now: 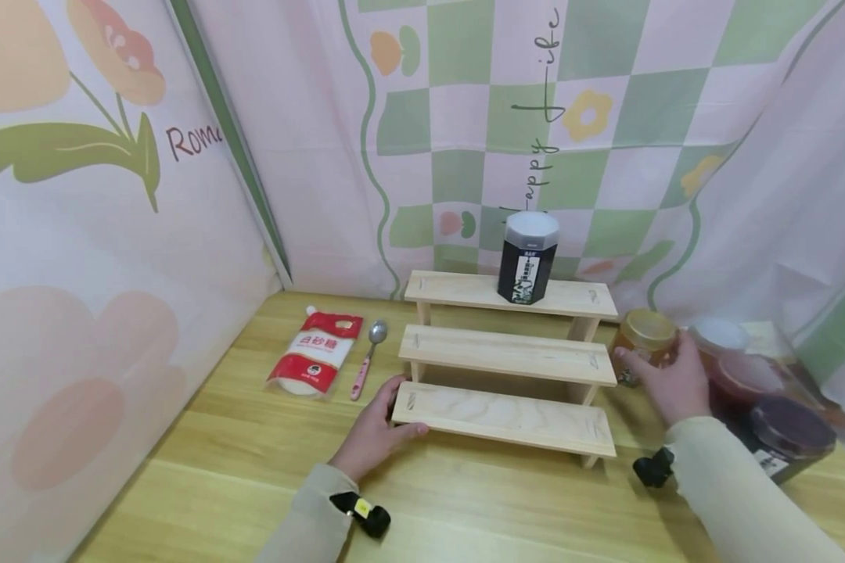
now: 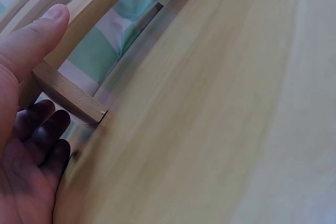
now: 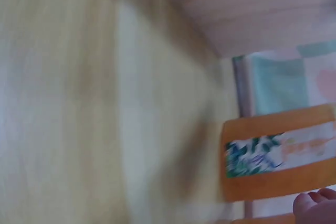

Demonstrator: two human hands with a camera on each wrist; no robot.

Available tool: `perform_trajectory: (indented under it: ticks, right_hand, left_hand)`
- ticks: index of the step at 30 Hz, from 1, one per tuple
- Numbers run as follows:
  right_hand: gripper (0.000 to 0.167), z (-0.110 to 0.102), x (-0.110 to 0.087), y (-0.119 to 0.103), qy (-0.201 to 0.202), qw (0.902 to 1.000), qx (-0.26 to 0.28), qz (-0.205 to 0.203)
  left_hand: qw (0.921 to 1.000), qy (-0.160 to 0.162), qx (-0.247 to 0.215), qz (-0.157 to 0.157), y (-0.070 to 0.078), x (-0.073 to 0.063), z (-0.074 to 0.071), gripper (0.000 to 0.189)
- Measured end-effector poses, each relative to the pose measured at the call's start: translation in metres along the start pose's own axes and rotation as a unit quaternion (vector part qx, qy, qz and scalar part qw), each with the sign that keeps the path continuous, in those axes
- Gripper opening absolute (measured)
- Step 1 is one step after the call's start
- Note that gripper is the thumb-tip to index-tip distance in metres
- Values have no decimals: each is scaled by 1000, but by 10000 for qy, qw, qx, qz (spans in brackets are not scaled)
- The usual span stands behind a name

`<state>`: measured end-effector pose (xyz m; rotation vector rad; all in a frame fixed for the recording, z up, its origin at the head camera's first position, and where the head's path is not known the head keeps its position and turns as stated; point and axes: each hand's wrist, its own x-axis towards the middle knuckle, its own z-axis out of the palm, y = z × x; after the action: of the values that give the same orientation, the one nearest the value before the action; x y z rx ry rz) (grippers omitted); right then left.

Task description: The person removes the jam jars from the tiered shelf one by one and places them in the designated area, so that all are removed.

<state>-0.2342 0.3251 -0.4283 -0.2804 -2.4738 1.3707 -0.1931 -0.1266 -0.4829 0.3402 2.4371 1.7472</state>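
Note:
A three-tier wooden display stand (image 1: 503, 352) stands on the table. My left hand (image 1: 376, 430) holds the left end of its lowest step, thumb along the front edge. In the left wrist view, the thumb (image 2: 42, 35) lies against the step and the other fingers sit beside its leg (image 2: 71, 93). To the right of the stand, my right hand (image 1: 676, 379) grips an amber jar (image 1: 644, 336) with a yellow lid. In the right wrist view, fingertips are at the side of this jar (image 3: 278, 187), whose label has a leafy print. A black canister (image 1: 528, 258) with a silver lid stands on the top step.
Several lidded jars, including a dark one (image 1: 792, 434) and a reddish one (image 1: 746, 379), cluster by my right forearm. Left of the stand lie a red-and-white sugar bag (image 1: 317, 352) and a spoon (image 1: 369, 356) with a pink handle. A patterned curtain (image 1: 465, 156) hangs behind.

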Motion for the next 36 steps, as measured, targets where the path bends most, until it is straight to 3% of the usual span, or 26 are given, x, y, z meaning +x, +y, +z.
perform_trajectory:
  ticks: [2, 10, 18, 29, 36]
  right_hand:
    - [97, -2, -1, -6, 47, 10000, -35, -63]
    - [110, -13, -7, -31, 0, 9999, -43, -93]
    - [103, -10, -14, -61, 92, 9970, -189, -745]
    - [98, 1, -19, -105, -400, 9911, 330, -1223]
    - [100, 11, -15, -129, -771, 9888, -76, -1275]
  left_hand:
    - [10000, 4, 1, 0, 0, 0, 0, 93]
    - [9999, 16, 90, -43, 0, 0, 1, 97]
    - [10000, 23, -10, 1, 0, 0, 0, 95]
    - [10000, 53, -24, 80, 2, -1, -1, 97]
    - [10000, 62, -29, 57, 2, -1, 0, 97]
